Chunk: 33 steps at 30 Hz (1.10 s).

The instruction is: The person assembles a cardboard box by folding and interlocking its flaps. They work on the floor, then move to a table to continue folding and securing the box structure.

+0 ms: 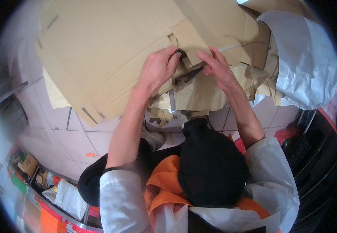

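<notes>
Head view: the cardboard flap [192,42] is pinched by the nearer right hand [218,66], its long axis slanting away leftward; left of it, the left hand [158,66] is curled, its hold undeterminable.

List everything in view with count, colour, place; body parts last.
Large cardboard sheets: at least two, brown, across the top
Cardboard flap: one, brown, between the hands
Crumpled sheeting: one piece, silvery white, upper right
Cardboard scraps: several, brown, below the hands
Tiled floor: one, pale pink, left and centre
Small scrap: one, orange, floor at left
White bag: one, white, lower left
Sleeves: two, white, lower edge
Left hand: one, bare, at the cardboard
Right hand: one, bare, gripping the flap's edge
</notes>
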Available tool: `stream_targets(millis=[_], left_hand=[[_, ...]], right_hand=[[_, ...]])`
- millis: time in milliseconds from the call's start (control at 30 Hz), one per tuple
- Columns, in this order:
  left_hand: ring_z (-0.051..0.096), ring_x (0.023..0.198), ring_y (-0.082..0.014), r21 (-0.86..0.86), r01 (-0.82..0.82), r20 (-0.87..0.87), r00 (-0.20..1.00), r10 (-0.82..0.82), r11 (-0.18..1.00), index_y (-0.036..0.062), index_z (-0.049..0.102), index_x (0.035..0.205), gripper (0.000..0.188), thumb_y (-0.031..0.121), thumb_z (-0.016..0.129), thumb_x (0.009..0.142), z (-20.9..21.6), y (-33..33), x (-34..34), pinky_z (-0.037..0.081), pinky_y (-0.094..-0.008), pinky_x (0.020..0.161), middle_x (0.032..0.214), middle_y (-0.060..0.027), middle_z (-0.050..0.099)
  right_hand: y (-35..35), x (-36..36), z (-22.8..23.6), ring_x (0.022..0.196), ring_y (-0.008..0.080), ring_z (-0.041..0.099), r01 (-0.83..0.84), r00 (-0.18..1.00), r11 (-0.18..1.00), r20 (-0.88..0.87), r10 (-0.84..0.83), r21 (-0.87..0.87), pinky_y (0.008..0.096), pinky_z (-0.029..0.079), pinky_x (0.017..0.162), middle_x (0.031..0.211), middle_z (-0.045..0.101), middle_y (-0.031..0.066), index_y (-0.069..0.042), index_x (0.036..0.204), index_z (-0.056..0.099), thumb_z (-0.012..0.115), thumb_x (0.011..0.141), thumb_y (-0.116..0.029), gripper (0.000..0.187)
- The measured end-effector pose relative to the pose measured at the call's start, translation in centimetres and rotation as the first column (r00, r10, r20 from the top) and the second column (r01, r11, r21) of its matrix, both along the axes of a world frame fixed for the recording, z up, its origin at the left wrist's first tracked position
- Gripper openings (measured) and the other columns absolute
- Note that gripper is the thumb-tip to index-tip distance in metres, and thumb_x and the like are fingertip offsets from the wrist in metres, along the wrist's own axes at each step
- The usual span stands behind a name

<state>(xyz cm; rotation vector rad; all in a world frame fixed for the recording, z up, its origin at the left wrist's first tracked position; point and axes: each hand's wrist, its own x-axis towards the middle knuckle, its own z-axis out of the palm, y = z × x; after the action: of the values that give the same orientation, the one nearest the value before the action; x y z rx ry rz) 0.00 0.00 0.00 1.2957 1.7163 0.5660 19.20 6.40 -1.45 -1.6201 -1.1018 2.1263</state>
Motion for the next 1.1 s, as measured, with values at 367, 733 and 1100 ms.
stream_targets(millis=[367,733,1100], left_hand=[[0.051,0.059,-0.0064,-0.151,-0.601,0.404,0.687,0.604,0.785,0.0042,0.061,0.102,0.013,0.012,0.056,0.092,0.5,-4.3,3.1,0.042,-0.023,0.053,0.071,0.0,0.053],[0.064,0.087,-0.0285,-0.253,0.177,0.158,0.978,-0.14,0.951,0.0021,0.059,0.11,0.042,0.036,0.064,0.085,2.7,-10.7,6.6,0.05,-0.0388,0.075,0.091,-0.0189,0.064],[0.038,0.055,-0.0092,-0.517,-0.556,0.507,0.414,0.756,0.651,0.0054,0.054,0.08,0.034,0.036,0.049,0.095,0.4,-3.7,6.5,0.033,-0.0264,0.047,0.068,0.0009,0.049]], right_hand=[[-0.2,0.2,0.1,0.071,0.0087,0.044,-0.033,0.999,0.998,0.015,0.033,0.047,0.0238,0.036,0.06,0.093,0.054,0.0026,-0.002,0.118,0.049,0.069,0.076,-0.046,0.064],[0.0,0.3,-0.1,0.066,0.0059,0.042,-0.033,0.998,0.999,-0.058,0.033,0.0,0.0214,0.035,0.056,0.088,0.052,-0.0004,-0.002,0.118,0.049,0.07,0.079,-0.04,0.059],[-0.3,-0.1,0.1,0.069,0.0063,0.043,0.029,0.999,1.0,-0.036,-0.029,-0.012,0.0217,0.035,0.057,0.09,0.052,0.0016,-0.001,0.12,0.048,0.07,0.078,-0.041,0.062]])
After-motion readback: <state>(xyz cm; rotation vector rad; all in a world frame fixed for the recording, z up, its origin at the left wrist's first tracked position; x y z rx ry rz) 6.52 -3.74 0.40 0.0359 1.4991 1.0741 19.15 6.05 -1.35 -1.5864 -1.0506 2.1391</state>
